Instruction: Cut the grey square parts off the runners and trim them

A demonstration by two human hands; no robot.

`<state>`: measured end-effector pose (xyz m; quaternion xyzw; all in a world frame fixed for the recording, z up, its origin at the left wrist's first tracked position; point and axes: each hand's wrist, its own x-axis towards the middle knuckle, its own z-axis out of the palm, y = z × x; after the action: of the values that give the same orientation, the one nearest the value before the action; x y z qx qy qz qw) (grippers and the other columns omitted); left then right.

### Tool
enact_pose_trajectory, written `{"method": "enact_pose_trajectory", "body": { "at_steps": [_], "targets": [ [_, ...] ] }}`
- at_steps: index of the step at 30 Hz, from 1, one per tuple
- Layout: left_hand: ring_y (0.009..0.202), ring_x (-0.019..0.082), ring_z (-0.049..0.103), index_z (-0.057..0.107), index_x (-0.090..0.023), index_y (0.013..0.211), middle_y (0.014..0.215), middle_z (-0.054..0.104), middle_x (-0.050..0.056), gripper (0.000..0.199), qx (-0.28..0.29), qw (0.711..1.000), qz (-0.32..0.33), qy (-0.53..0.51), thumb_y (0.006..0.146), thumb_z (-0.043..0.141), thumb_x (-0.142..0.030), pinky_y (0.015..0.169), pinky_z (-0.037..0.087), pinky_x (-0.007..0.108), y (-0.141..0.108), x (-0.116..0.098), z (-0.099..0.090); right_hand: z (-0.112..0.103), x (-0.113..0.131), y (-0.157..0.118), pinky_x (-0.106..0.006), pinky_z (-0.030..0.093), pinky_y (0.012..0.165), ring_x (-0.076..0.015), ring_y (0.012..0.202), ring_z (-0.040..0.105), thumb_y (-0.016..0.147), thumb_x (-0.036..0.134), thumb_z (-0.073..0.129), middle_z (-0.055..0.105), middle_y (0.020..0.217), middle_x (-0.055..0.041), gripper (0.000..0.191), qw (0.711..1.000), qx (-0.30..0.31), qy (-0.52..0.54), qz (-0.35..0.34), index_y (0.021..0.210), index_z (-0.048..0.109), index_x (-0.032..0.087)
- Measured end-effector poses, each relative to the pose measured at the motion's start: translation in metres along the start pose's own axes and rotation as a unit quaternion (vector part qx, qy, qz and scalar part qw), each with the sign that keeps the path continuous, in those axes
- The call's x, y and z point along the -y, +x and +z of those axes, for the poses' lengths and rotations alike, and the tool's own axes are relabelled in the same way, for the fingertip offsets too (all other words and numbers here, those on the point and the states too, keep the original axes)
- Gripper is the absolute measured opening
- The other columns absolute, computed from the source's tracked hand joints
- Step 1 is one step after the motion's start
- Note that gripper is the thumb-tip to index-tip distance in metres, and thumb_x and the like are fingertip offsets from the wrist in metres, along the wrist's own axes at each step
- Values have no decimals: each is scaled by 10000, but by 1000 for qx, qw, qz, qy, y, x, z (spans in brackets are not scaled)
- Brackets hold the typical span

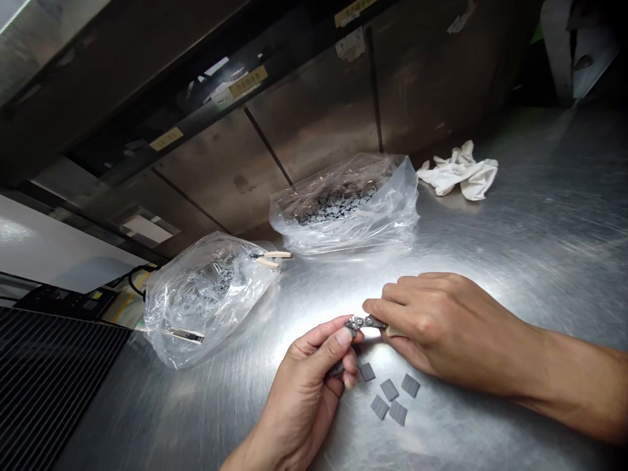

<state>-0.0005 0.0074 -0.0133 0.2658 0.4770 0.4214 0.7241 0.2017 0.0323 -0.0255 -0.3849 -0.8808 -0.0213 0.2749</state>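
My left hand [318, 366] pinches a small grey plastic piece [350, 329] between thumb and forefinger. More grey material shows under its curled fingers, partly hidden. My right hand [432, 324] is closed round a pair of nippers [366, 322], whose handles are mostly covered by the fingers. The metal jaws meet the piece at my left fingertips; whether they are closed on it I cannot tell. Just below the hands, several flat, square grey pieces [389, 390] with ridged faces lie loose on the metal table [235, 405].
A clear plastic bag [387, 229] full of grey pieces stands at the back. Left of it is another clear bag [196, 294] holding fewer pieces, with cream-handled pliers [269, 260] on its edge. White gloves [461, 171] lie back right. A dark ribbed surface [53, 386] borders the left.
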Motion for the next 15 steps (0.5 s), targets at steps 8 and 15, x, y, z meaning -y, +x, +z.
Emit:
{"method": "enact_pose_trajectory", "body": {
  "at_steps": [8,15],
  "targets": [
    [597,46,528,799,-106,888,838,704,58,123,-6,1000,-6,4,791,815,-180,548,458,152,-1,-1,2,-2,0,1,-329,317,590,-178,590,552,838,156,649,610,688,11,59,1000,14,14,9,807,646,205],
    [600,58,568,772,-111,1043,849,710,63,223,-22,999,-14,-32,820,769,-122,549,479,158,-2,-2,2,-7,-5,5,-292,363,606,-159,643,597,832,134,583,672,727,2,159,984,35,138,107,882,717,205]
  ]
}}
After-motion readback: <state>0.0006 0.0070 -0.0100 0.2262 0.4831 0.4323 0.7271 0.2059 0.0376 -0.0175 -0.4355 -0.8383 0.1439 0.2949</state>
